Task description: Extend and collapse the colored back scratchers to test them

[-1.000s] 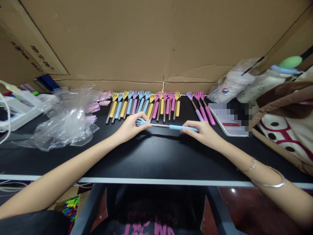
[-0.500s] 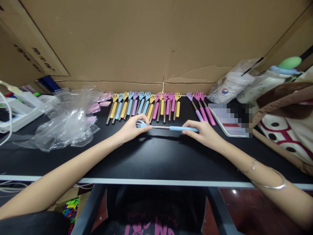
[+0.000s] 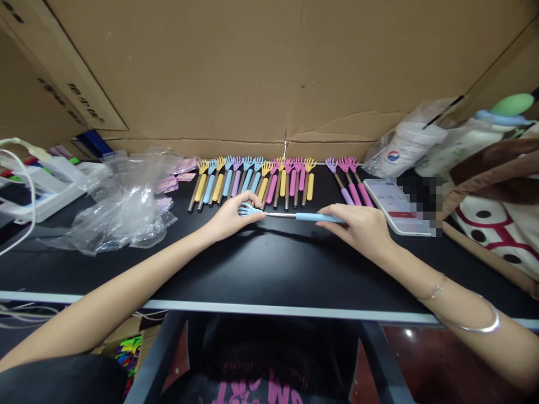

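A light blue back scratcher (image 3: pixel 310 216) with a metal shaft is held level above the black table (image 3: pixel 252 275). My left hand (image 3: pixel 236 216) pinches it at the claw end. Round the blue grip at the other end, my right hand (image 3: pixel 357 225) is closed. Behind them lies a row of back scratchers (image 3: pixel 251 182) in yellow, blue, purple and pink, claws toward the back. A smaller group of purple and pink back scratchers (image 3: pixel 351 185) lies to the right, its handle ends partly hidden by my right hand.
Crumpled clear plastic bags (image 3: pixel 130 207) and pink cards (image 3: pixel 168 184) lie left, beside a white plastic holder (image 3: pixel 54 196). On the right are a phone (image 3: pixel 393 210), a bagged cup (image 3: pixel 410 148), a bottle (image 3: pixel 475 146) and a cloth bag (image 3: pixel 497 224). Cardboard (image 3: pixel 236 73) walls the back.
My right hand has turned over the grip, its back now facing up more. Both hands still hold the blue back scratcher. The whole view has shifted slightly.
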### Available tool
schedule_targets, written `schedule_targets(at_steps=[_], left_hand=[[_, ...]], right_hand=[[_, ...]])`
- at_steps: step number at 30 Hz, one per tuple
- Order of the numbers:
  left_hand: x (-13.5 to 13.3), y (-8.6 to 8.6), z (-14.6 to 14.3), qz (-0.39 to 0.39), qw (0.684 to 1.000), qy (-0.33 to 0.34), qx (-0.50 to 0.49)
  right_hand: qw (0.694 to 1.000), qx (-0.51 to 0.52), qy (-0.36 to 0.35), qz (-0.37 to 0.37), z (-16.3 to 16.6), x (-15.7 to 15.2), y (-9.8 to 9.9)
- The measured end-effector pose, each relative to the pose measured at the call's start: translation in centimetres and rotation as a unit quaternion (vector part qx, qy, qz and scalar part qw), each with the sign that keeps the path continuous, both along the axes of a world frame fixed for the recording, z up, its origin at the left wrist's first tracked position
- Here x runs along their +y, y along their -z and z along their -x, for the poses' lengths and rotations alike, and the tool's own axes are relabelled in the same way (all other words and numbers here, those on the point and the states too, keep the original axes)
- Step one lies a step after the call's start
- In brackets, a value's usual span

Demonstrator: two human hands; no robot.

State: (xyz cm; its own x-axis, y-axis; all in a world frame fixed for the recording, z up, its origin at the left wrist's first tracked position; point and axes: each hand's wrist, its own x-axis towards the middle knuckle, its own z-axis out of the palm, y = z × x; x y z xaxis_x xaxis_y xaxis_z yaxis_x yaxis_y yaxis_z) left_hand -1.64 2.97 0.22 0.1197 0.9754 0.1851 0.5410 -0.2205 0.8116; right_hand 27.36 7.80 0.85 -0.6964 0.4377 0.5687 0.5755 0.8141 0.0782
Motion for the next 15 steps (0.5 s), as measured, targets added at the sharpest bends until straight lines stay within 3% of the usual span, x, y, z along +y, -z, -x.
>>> schedule_targets(at_steps=[6, 11, 15], left_hand=[[-0.2, 0.0, 0.2, 0.015, 0.999, 0.019, 0.038], [-0.9, -0.1, -0.1, -0.040, 0.995, 0.006, 0.097], [-1.2, 0.0, -0.3, -0.105, 0.987, -0.016, 0.123]], right_hand=[[0.996, -0.069, 0.051, -0.021, 0.0, -0.2, -0.3], [0.993, -0.091, 0.073, -0.028, -0.2, 0.1, -0.6], [0.997, -0.053, 0.047, 0.008, -0.3, 0.2, -0.5]])
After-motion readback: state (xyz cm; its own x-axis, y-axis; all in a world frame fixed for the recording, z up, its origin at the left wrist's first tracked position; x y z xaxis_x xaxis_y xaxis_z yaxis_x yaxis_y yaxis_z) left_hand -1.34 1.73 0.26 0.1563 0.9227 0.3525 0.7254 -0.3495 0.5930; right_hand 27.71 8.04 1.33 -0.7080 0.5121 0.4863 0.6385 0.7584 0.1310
